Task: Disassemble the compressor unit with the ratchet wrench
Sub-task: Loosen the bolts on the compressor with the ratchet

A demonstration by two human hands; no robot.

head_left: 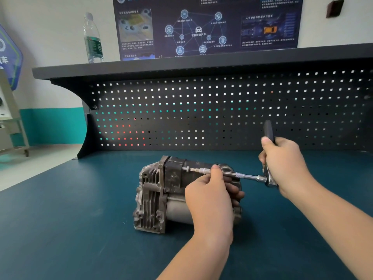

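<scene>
Left hand (210,201) fingers curl around the wrench's extension bar (232,174) and rest on the compressor unit (161,197), steadying it. Right hand (282,164) grips the ratchet wrench (269,158) handle, which stands upright – its head meets the bar's right end. The compressor (grey, finned casing) sits mid-bench on the blue-green mat (80,229), before a dark pegboard (222,110).
</scene>
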